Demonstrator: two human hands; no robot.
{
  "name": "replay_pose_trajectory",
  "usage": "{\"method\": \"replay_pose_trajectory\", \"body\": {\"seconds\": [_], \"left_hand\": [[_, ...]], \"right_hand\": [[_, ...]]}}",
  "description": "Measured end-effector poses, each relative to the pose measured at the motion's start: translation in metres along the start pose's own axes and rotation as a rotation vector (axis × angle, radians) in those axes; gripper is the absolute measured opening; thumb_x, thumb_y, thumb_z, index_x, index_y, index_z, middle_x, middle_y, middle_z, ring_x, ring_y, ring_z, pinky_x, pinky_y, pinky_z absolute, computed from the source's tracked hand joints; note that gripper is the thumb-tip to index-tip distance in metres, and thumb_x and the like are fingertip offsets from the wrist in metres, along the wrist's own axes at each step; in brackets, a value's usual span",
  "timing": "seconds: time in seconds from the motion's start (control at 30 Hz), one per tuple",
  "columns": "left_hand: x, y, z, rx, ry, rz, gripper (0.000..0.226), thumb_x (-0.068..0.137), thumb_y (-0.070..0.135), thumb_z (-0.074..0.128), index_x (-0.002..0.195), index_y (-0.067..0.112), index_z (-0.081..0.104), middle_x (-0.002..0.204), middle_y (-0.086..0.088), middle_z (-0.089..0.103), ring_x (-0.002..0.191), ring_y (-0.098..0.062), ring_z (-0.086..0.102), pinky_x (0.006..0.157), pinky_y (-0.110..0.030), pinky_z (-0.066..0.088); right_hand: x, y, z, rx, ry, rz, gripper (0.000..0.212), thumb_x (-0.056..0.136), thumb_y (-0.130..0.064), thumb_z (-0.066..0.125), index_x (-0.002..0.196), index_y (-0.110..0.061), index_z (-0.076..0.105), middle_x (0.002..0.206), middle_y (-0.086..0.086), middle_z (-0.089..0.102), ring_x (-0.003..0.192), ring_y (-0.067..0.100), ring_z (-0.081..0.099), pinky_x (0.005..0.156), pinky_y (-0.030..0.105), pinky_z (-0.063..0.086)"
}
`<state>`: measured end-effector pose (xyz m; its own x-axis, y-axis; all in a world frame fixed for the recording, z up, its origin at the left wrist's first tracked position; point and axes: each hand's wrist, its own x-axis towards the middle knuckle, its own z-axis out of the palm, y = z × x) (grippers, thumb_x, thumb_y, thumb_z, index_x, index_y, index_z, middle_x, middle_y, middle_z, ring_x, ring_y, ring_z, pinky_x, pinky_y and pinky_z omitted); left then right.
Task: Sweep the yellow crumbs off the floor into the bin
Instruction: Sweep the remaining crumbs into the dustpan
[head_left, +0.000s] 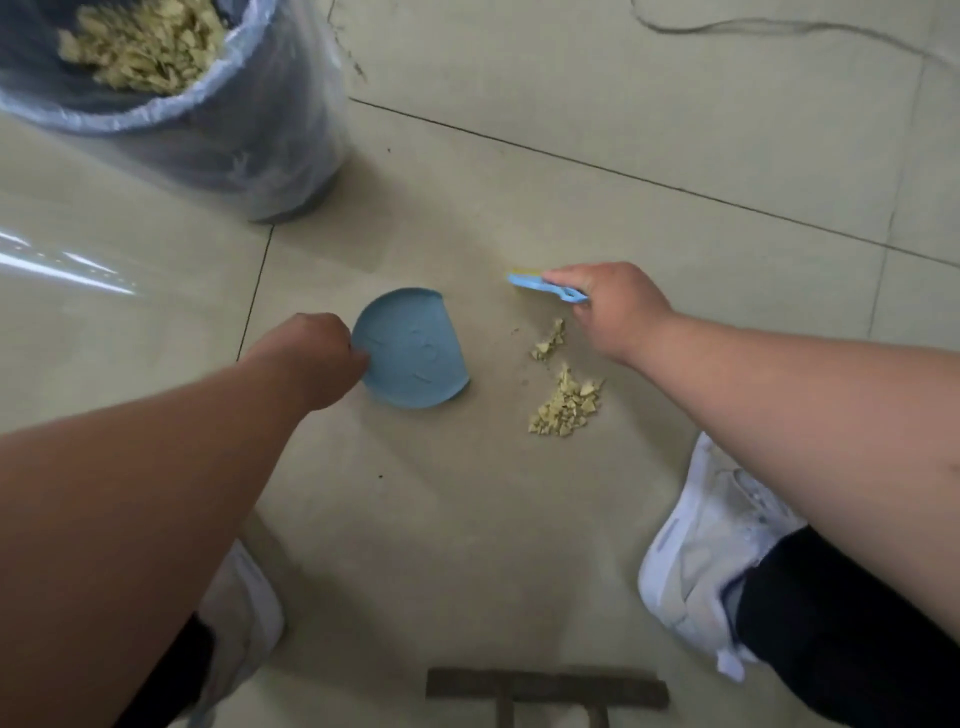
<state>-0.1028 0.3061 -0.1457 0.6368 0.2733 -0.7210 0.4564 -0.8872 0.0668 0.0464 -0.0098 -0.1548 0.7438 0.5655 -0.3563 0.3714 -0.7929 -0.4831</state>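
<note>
Dustpan and brush held over a tiled floor, yellow crumbs between them.

The left hand (317, 348) grips the left rim of a blue dustpan (413, 347) that lies on the floor (467, 519), fingers curled round its edge. The right hand (615, 306) pinches the handle of a small blue brush (545, 286), fingers closed on it, just beyond the crumbs. Two small heaps of yellow crumbs (566, 402) lie on the floor right of the dustpan, apart from its open edge. At far left stands a bin (234, 130) with a clear liner, more yellow crumbs inside. White shoes (711, 551) sit near left and right; a dark wooden piece (545, 691) lies at the near edge.
</note>
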Motion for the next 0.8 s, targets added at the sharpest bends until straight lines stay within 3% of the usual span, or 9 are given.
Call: {"method": "replay_pose_trajectory", "body": {"seconds": [0.1,0.17,0.3,0.4,0.47,0.6,0.67,0.73,0.8], "left_hand": [[0.008,0.009,-0.004,0.014,0.008,0.028,0.036,0.092,0.047,0.053,0.070,0.019,0.061,0.075,-0.006,0.061,0.067,-0.020,0.057,0.063,-0.031,0.046],[0.011,0.014,-0.008,0.038,-0.023,0.071,0.038,0.094,0.046,0.053,0.071,0.018,0.065,0.075,-0.008,0.065,0.067,-0.021,0.060,0.062,-0.032,0.050],[0.013,0.021,-0.010,0.072,-0.149,0.148,0.038,0.095,0.043,0.056,0.077,0.013,0.072,0.067,-0.008,0.076,0.060,-0.023,0.074,0.071,-0.041,0.066],[0.017,0.023,-0.008,0.108,-0.186,0.174,0.036,0.097,0.041,0.056,0.081,0.014,0.074,0.064,-0.005,0.077,0.050,-0.016,0.075,0.072,-0.037,0.066],[0.016,0.026,-0.007,0.099,-0.193,0.183,0.033,0.098,0.038,0.056,0.087,0.013,0.073,0.068,-0.008,0.077,0.051,-0.017,0.076,0.070,-0.036,0.066],[0.011,0.036,-0.005,-0.015,-0.267,0.160,0.020,0.097,0.024,0.061,0.103,0.007,0.070,0.079,-0.022,0.078,0.058,-0.032,0.078,0.051,-0.039,0.064],[0.009,0.042,0.000,0.022,-0.340,0.192,0.022,0.094,0.019,0.060,0.107,0.004,0.071,0.086,-0.025,0.079,0.070,-0.039,0.080,0.063,-0.048,0.068],[0.008,0.047,0.007,0.176,-0.362,0.230,0.025,0.096,0.028,0.061,0.105,0.007,0.073,0.097,-0.015,0.080,0.088,-0.033,0.078,0.079,-0.038,0.065],[0.005,0.052,0.012,0.291,-0.393,0.234,0.016,0.092,0.024,0.066,0.079,0.016,0.069,0.084,0.001,0.072,0.080,-0.020,0.070,0.074,-0.026,0.056]], "right_hand": [[-0.006,-0.002,0.015,-0.085,-0.164,-0.091,0.060,0.081,0.000,0.062,0.137,-0.023,0.065,0.140,0.006,0.065,0.129,0.029,0.060,0.107,0.038,0.047],[-0.020,-0.004,0.020,-0.134,-0.286,-0.198,0.055,0.086,-0.005,0.063,0.137,-0.025,0.066,0.140,0.003,0.064,0.128,0.026,0.060,0.106,0.034,0.047],[-0.062,0.007,0.025,-0.198,-0.237,-0.458,0.034,0.082,-0.019,0.064,0.112,-0.012,0.080,0.109,0.012,0.078,0.096,0.033,0.076,0.085,0.044,0.061],[-0.080,0.008,0.023,-0.187,-0.195,-0.469,0.040,0.085,-0.022,0.051,0.110,-0.009,0.080,0.108,0.014,0.078,0.095,0.034,0.076,0.085,0.047,0.062],[-0.078,0.008,0.019,-0.146,-0.115,-0.411,0.043,0.086,-0.021,0.049,0.116,-0.008,0.077,0.115,0.016,0.076,0.102,0.035,0.074,0.091,0.049,0.059],[-0.064,0.019,0.003,-0.039,0.040,-0.012,0.055,0.079,0.002,0.066,0.133,-0.010,0.068,0.135,0.016,0.067,0.125,0.034,0.064,0.108,0.042,0.047],[-0.065,0.027,0.006,-0.011,0.094,0.163,0.058,0.080,0.001,0.066,0.136,-0.014,0.066,0.137,0.012,0.066,0.127,0.032,0.062,0.108,0.038,0.046],[-0.074,0.028,0.018,0.013,0.080,0.233,0.058,0.080,-0.002,0.068,0.136,-0.015,0.066,0.138,0.012,0.066,0.126,0.032,0.062,0.107,0.039,0.048],[-0.087,0.019,0.032,0.043,0.022,0.244,0.059,0.080,-0.002,0.069,0.138,-0.014,0.065,0.140,0.013,0.064,0.128,0.033,0.061,0.109,0.041,0.047]]}}
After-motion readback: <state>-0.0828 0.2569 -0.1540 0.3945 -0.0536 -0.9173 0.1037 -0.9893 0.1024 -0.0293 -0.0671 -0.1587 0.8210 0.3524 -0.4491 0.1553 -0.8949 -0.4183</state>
